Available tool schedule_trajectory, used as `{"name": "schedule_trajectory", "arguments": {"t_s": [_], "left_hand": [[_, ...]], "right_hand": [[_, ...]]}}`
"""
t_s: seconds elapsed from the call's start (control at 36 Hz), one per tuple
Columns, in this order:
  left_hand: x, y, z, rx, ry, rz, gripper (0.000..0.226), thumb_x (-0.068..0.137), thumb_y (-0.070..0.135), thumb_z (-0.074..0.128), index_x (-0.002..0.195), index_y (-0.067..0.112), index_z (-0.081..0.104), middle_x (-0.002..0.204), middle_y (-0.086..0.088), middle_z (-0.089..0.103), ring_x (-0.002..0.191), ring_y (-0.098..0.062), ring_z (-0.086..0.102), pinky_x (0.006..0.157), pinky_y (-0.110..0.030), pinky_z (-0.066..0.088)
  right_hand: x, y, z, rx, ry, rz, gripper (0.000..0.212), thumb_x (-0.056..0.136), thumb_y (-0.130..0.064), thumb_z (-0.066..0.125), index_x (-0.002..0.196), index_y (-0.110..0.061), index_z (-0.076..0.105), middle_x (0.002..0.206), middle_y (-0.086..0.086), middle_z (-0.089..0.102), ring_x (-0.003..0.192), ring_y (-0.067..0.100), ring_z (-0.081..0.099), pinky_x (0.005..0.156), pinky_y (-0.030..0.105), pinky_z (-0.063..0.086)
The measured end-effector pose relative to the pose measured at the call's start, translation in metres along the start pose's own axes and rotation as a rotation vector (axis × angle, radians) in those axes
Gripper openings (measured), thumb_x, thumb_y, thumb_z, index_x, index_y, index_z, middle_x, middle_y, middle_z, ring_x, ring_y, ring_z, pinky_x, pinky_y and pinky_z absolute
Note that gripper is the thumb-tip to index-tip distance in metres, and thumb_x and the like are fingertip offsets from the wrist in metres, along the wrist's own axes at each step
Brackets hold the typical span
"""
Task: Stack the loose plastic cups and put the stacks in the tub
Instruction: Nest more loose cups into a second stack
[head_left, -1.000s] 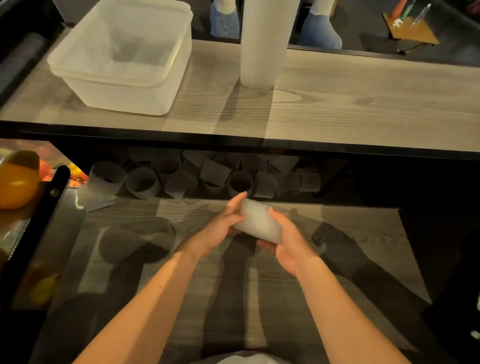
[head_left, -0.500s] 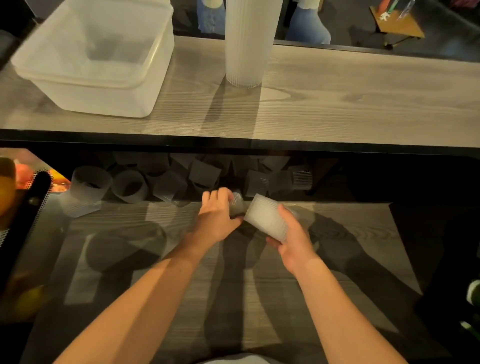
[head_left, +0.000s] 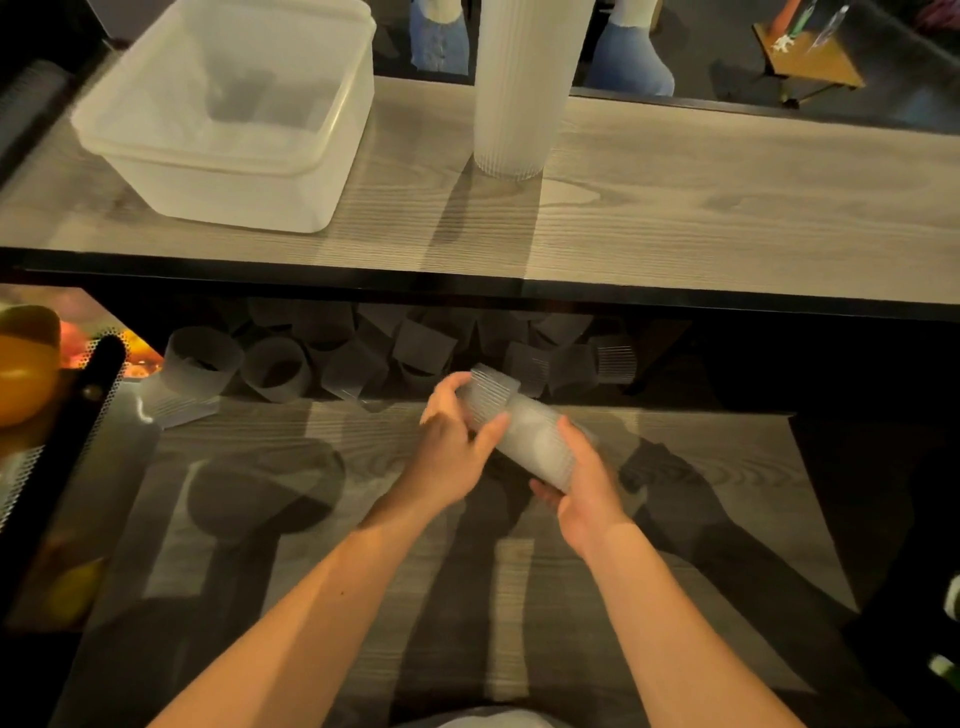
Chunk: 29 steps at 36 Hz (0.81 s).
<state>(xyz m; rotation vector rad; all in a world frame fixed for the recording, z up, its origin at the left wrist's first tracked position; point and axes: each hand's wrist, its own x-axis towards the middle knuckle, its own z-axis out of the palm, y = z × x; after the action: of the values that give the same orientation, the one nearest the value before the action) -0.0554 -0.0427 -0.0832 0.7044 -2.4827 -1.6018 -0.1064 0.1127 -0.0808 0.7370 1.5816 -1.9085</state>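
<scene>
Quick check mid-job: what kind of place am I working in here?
Probably a café or bar service counter. A raised wooden counter carries a tall cup stack and a plastic tub; loose cups sit on the lower worktop, with fruit at left.

No text, label, brand, number or sign is legible on anything here.

Both bare forearms reach forward from the bottom edge and converge at the middle. The left hand (head_left: 451, 441) curls its fingers and thumb round one end of a stack of cups (head_left: 524, 431). The right hand (head_left: 582, 480) grips the other end from below, thumb on top.
</scene>
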Motion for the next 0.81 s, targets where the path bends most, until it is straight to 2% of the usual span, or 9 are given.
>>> {"name": "schedule_trajectory", "arguments": {"t_s": [0.08,0.19,0.28,0.36,0.47,0.58,0.64,0.72,0.81], "left_hand": [[-0.004,0.002,0.006,0.225,-0.046,0.068,0.074,0.092,0.046,0.059,0.152,0.022,0.022,0.137,-0.004,0.038,0.129,-0.018,0.033,0.105,-0.032,0.035],[-0.004,0.006,0.014,0.018,-0.270,0.034,0.054,0.101,0.044,0.044,0.151,0.027,0.032,0.140,-0.001,0.040,0.126,-0.014,0.046,0.108,-0.034,0.040],[0.008,0.007,0.017,-0.084,-0.135,0.051,0.043,0.102,0.040,0.036,0.135,0.023,0.058,0.113,0.005,0.048,0.113,-0.015,0.050,0.107,-0.034,0.039],[0.035,0.012,0.025,-0.021,0.041,-0.030,0.027,0.101,0.029,0.050,0.118,0.021,0.069,0.111,-0.006,0.056,0.108,-0.022,0.052,0.103,-0.035,0.040],[0.062,0.028,0.038,0.255,-0.191,-0.171,0.043,0.098,0.046,0.050,0.117,0.011,0.067,0.110,-0.008,0.064,0.113,-0.026,0.051,0.101,-0.036,0.037],[0.070,0.038,0.046,0.054,-0.125,-0.328,0.044,0.101,0.029,0.048,0.117,-0.009,0.061,0.119,-0.025,0.063,0.115,-0.038,0.057,0.096,-0.039,0.045],[0.069,0.041,0.048,-0.055,-0.043,-0.381,0.038,0.102,0.020,0.046,0.116,-0.013,0.060,0.117,-0.024,0.062,0.113,-0.037,0.058,0.093,-0.039,0.046],[0.061,0.043,0.045,-0.248,0.102,-0.451,0.029,0.092,0.025,0.063,0.102,-0.002,0.067,0.096,-0.011,0.065,0.097,-0.028,0.063,0.078,-0.031,0.045],[0.054,0.040,0.039,-0.402,0.160,-0.437,0.042,0.072,0.038,0.080,0.097,0.008,0.065,0.092,-0.004,0.069,0.087,-0.017,0.065,0.085,-0.032,0.052]], "right_hand": [[0.000,0.003,-0.005,-0.023,-0.014,-0.011,0.062,0.088,-0.045,0.076,0.140,-0.021,0.052,0.125,0.010,0.066,0.112,0.026,0.066,0.076,0.037,0.055],[0.001,0.000,-0.010,0.010,-0.020,0.006,0.060,0.090,-0.047,0.072,0.141,-0.022,0.051,0.129,0.010,0.065,0.117,0.027,0.064,0.084,0.042,0.057],[0.004,-0.003,-0.016,0.047,0.003,0.006,0.057,0.091,-0.045,0.072,0.140,-0.022,0.054,0.131,0.011,0.064,0.119,0.028,0.062,0.085,0.043,0.055],[0.007,-0.004,-0.019,0.083,0.056,-0.010,0.059,0.089,-0.047,0.074,0.140,-0.024,0.055,0.133,0.010,0.065,0.120,0.028,0.063,0.079,0.040,0.053],[0.012,-0.010,-0.027,0.089,0.102,-0.041,0.065,0.088,-0.049,0.074,0.143,-0.024,0.051,0.133,0.010,0.064,0.118,0.027,0.063,0.075,0.038,0.052],[0.015,-0.017,-0.036,0.094,0.110,-0.044,0.060,0.091,-0.047,0.071,0.141,-0.021,0.051,0.128,0.010,0.065,0.113,0.026,0.064,0.074,0.037,0.052],[0.015,-0.019,-0.039,0.109,0.113,-0.042,0.060,0.091,-0.046,0.072,0.141,-0.021,0.050,0.128,0.010,0.064,0.113,0.026,0.063,0.077,0.038,0.053],[0.015,-0.020,-0.041,0.130,0.123,-0.036,0.062,0.090,-0.045,0.073,0.143,-0.022,0.048,0.130,0.009,0.061,0.115,0.026,0.061,0.079,0.039,0.053],[0.015,-0.019,-0.041,0.133,0.128,-0.020,0.063,0.089,-0.046,0.075,0.142,-0.024,0.048,0.131,0.008,0.060,0.116,0.025,0.060,0.079,0.039,0.054]]}}
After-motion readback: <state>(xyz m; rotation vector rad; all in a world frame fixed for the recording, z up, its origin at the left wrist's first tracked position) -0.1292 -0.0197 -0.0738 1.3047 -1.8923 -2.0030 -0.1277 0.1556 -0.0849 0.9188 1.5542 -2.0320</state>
